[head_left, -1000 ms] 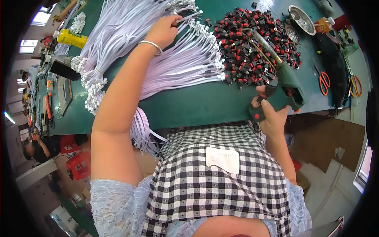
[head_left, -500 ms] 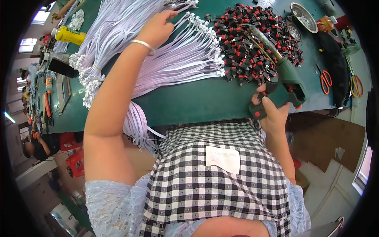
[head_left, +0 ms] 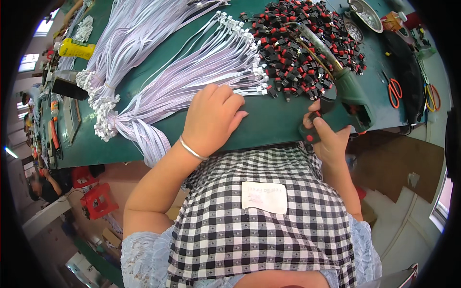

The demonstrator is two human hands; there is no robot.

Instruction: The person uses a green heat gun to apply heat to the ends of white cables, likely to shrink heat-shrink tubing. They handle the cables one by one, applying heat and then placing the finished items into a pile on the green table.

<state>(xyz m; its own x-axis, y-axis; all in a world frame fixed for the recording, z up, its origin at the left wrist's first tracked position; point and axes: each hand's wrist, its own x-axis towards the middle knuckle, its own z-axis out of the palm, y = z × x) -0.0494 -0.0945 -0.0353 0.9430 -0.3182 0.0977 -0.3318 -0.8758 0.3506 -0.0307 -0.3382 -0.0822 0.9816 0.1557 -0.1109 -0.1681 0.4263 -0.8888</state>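
Loosely curled, my left hand point(head_left: 213, 117) is at the near edge of a fanned bundle of white flat cables point(head_left: 192, 79) with white connectors on their ends. Its thumb stands apart from the fingers, nothing shows in it, and its fingertips are partly hidden. My right hand point(head_left: 331, 140) grips the handle of a dark green soldering gun point(head_left: 353, 93), whose metal barrel points away to the upper left. Beyond the gun's barrel lies a large heap of small black-and-red plugs point(head_left: 297, 53).
Another thick cable bundle point(head_left: 129, 38) lies at the far left, near a yellow bottle point(head_left: 77, 48). To the right are orange-handled scissors point(head_left: 394, 92) and a metal bowl point(head_left: 367, 15). The green table point(head_left: 201, 146) ends just before my checked apron point(head_left: 259, 230).
My left hand has come back from the far cables toward the table's near edge, its pointing finger now curled. The cable tail hanging over the edge has shifted left. My right hand keeps its grip.
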